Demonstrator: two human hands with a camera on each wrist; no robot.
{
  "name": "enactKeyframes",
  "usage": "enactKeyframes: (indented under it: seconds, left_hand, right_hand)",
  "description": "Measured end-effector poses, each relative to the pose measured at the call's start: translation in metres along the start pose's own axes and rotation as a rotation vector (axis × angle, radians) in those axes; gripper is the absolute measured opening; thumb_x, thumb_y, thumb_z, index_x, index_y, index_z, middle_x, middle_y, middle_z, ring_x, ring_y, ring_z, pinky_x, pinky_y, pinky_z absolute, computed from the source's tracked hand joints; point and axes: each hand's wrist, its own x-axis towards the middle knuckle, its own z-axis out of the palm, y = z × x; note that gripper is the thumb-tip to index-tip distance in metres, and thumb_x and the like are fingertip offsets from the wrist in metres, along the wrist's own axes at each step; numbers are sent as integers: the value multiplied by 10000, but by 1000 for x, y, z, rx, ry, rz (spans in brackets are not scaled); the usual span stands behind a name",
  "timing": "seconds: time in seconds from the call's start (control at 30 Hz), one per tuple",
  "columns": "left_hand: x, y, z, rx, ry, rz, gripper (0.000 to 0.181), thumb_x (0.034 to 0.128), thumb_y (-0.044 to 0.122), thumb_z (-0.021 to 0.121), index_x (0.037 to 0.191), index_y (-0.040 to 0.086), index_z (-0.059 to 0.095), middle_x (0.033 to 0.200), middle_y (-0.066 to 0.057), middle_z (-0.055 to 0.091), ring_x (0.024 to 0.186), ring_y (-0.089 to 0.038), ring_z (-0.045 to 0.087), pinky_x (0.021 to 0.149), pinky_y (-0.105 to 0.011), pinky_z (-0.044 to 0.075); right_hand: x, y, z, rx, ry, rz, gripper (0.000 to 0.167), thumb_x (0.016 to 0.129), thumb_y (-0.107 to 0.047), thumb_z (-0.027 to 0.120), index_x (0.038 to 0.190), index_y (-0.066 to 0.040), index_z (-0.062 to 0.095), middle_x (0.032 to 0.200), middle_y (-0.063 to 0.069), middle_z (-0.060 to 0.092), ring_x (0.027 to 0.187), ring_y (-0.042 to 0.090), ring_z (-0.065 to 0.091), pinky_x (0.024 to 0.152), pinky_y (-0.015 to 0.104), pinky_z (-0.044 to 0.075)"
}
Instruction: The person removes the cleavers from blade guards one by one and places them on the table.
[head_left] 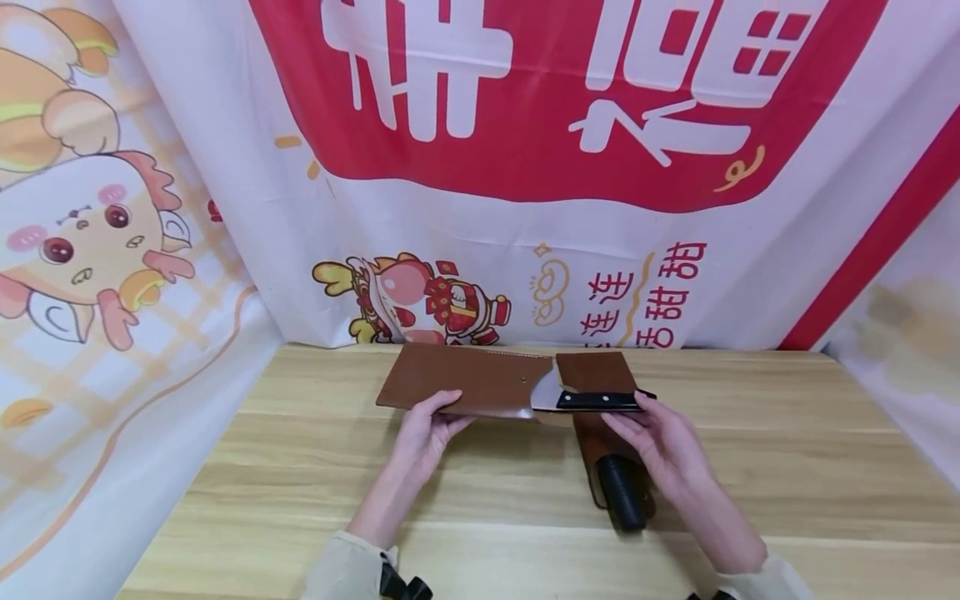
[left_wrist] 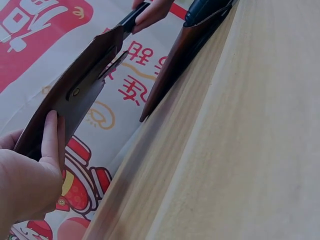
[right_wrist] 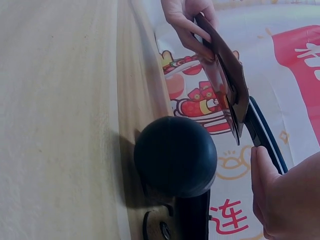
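A cleaver's blade sits mostly inside a brown leather sheath, with a strip of metal showing at the sheath's mouth. My left hand grips the sheath by its near left edge, thumb on top and fingers underneath. At the other end, my right hand pinches the cleaver's black riveted handle. Both are held level above the table. In the left wrist view, the sheath's underside shows a metal snap, and its mouth gapes. How deep the blade reaches is hidden.
Below the cleaver, a second brown sheath lies on the wooden table, with a thick black handle pointing toward me. In the right wrist view, that handle's round end looms close. A printed cloth hangs behind the table.
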Motion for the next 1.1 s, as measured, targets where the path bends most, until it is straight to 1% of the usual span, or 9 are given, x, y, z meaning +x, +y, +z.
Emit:
enactKeyframes:
  seconds: [0.1,0.2,0.27,0.37,0.5,0.6,0.83,0.97,1.1]
  left_hand:
    - [0,2,-1,-7,2,2,345,983,-64,526,1317,-80,444,1178,-134,642,1035,-212,697,936,-429,578]
    - [0,3,-2,-19,-2,3,372,995,-56,531,1350,-79,423,1208,-144,629,1059,-216,690,952,-431,569]
    - [1,4,-2,-31,-2,2,383,1002,-51,534,1365,-72,413,1215,-146,627,1065,-215,690,952,-424,569]
    - [1,5,-3,-50,-5,7,360,1011,-43,537,1351,-59,422,1178,-133,654,1041,-209,705,921,-394,585]
    - [1,5,-3,-59,-10,11,298,1015,-34,532,1300,-52,448,1095,-103,696,982,-195,729,862,-351,606]
    - [0,5,-4,-57,-14,7,295,1018,-28,532,1299,-52,448,1077,-99,705,970,-194,734,851,-344,608]
    - [-1,4,-3,-55,-19,12,301,1020,-16,535,1304,-47,440,1102,-105,689,991,-194,728,867,-350,604]
    - [-1,6,-4,-61,-18,17,301,1026,-5,544,1308,-43,444,1138,-123,665,1013,-201,722,883,-363,600]
    - [-1,9,-1,-68,-14,11,305,1023,1,549,1309,-31,448,1146,-129,657,1004,-209,726,867,-361,605]
  right_hand:
    - [-1,-2,0,11,15,9,187,1089,-116,506,1264,-52,501,1076,150,716,1040,260,722,1057,451,485]
    - [-2,-4,-2,32,11,4,125,1084,-111,519,1167,-56,594,1078,156,720,1036,262,727,1077,452,458]
    - [-2,-6,-4,41,-4,-6,133,1082,-101,517,1096,-52,641,1073,168,722,1030,267,730,1076,452,457]
    - [-1,-9,-6,50,-33,-23,143,1079,-87,517,1053,-42,651,1073,181,722,1028,271,730,1052,452,485]
    - [-1,-13,-9,56,-56,-37,90,1073,-87,532,1082,-35,605,1088,177,704,1033,263,723,1034,456,505]
    - [0,-16,-10,63,-60,-38,71,1067,-87,547,1100,-33,579,1087,177,693,1049,263,716,1019,455,521]
    - [-2,-20,-11,68,-51,-19,91,1073,-90,537,1099,-33,602,1084,185,704,1040,267,721,1008,447,532]
    - [-2,-19,-10,71,-50,-23,80,1069,-84,547,1102,-24,586,1091,190,696,1035,270,722,1012,442,528]
    - [-2,-20,-9,79,-66,-30,87,1071,-96,544,1110,-28,582,1097,185,693,1050,266,717,1028,446,515]
